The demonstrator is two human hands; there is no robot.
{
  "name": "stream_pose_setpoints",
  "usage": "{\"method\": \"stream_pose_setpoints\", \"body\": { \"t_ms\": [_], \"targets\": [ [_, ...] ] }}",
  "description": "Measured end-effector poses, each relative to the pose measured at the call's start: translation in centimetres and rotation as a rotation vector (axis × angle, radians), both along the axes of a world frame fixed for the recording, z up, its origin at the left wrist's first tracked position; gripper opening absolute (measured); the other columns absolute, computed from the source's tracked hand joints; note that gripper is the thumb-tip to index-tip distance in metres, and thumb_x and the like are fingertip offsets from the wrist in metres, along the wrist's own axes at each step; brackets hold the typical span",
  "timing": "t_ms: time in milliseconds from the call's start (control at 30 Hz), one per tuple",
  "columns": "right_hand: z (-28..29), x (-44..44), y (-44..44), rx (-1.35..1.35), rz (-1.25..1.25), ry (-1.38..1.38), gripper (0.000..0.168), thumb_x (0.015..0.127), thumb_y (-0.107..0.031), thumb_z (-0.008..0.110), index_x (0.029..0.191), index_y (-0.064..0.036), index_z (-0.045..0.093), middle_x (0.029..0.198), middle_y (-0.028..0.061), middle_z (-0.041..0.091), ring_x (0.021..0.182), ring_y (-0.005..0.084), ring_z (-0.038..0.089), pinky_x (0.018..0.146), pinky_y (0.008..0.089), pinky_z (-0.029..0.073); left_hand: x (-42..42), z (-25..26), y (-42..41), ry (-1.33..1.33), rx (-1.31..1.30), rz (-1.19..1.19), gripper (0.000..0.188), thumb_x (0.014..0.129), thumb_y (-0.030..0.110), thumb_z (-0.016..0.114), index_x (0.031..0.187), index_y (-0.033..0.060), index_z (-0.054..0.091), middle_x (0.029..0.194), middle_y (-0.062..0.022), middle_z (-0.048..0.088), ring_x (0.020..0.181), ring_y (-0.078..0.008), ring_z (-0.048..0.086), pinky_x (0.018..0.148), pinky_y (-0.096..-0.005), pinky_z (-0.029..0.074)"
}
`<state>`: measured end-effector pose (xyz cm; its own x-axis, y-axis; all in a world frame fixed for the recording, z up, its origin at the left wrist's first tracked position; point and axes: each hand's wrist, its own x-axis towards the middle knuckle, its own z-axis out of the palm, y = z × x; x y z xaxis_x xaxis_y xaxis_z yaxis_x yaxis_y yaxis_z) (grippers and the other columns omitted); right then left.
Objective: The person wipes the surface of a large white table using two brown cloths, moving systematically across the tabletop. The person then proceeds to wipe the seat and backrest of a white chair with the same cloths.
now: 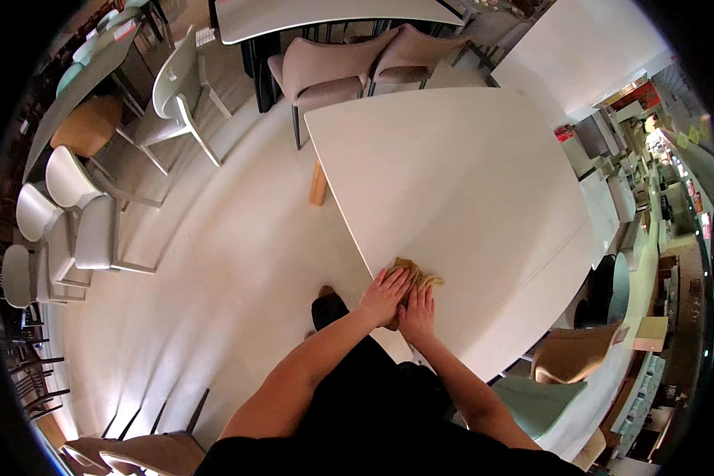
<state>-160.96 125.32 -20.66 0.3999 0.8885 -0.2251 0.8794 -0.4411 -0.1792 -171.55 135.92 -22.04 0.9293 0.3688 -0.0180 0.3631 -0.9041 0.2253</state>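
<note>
A crumpled tan cloth lies on the white tabletop, close to the table's near left edge. My left hand presses on the cloth with its fingers stretched over it. Right beside it, my right hand rests on the cloth's right side, fingers pointing away from me. Part of the cloth shows below and between the two hands; the rest is hidden beneath them. A thin seam line crosses the tabletop to the right of the hands.
Pink upholstered chairs stand beyond the table's far edge, before another white table. White chairs line the left side. Brown and green chairs stand close at the right. A wooden table leg shows below the left edge.
</note>
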Motion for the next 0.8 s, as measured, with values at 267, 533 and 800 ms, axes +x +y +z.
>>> {"method": "stream_pose_setpoints", "body": {
  "t_ms": [267,533,800],
  "targets": [
    [0.0,-0.3,8.8,0.021,0.0,-0.022,0.071,0.088,-0.036,0.057,0.14,0.006,0.035,0.146,0.0262,0.034,0.141,0.0434,0.02,0.112,0.0537,0.021,-0.3,1.3,10.4,0.097,-0.045,0.018,0.074,0.089,0.044,0.052,0.149,0.0071,0.028,0.156,-0.0108,0.023,0.146,-0.0244,0.016,0.118,-0.049,0.008],
    [1.5,-0.6,13.3,-0.05,0.045,0.036,0.076,0.089,-0.04,0.055,0.143,0.005,0.029,0.15,0.0244,0.026,0.142,0.0437,0.017,0.113,0.0537,0.019,-0.6,2.3,17.6,0.149,-0.031,0.052,0.082,0.089,0.052,0.053,0.149,0.0062,0.024,0.157,-0.0111,0.02,0.146,-0.0246,0.016,0.117,-0.049,0.01],
    [0.7,-2.2,23.2,0.003,0.094,0.006,0.075,0.086,-0.035,0.06,0.141,0.007,0.032,0.147,0.0271,0.03,0.141,0.045,0.019,0.113,0.0538,0.02,-1.1,1.2,26.5,0.104,-0.011,0.015,0.079,0.089,0.051,0.052,0.149,0.0066,0.026,0.157,-0.0108,0.019,0.146,-0.0242,0.015,0.116,-0.0511,0.012]
  ]
}}
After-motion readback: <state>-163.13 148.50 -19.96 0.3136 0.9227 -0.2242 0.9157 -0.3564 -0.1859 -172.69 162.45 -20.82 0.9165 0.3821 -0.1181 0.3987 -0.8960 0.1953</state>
